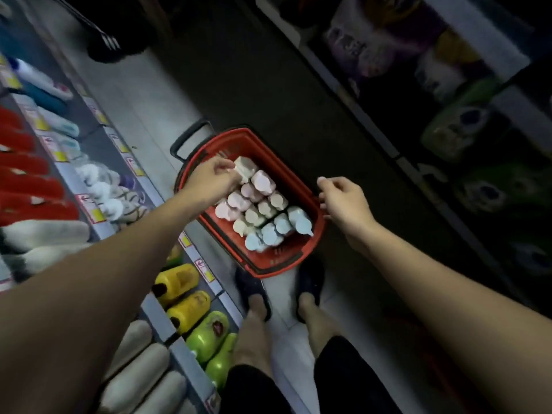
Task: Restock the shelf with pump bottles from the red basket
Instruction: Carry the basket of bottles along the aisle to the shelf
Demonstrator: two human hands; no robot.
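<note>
A red basket (310, 252) stands on the floor in front of my feet, packed with several pump bottles in pink (263, 182), cream (254, 218) and light blue (298, 219). My left hand (212, 180) reaches over the basket's left rim and pinches the top of a whitish bottle (246, 168) at the far end. My right hand (343, 201) hovers by the basket's right rim with loosely curled fingers, holding nothing. The shelf (98, 162) runs along my left side.
The left shelf holds red, white and teal bottles, with yellow jugs (182, 294) and green jugs (209, 336) on the lower level. A dark shelf of packaged goods (448, 85) lines the right side. The aisle floor is narrow; another person's shoe (110, 46) shows far ahead.
</note>
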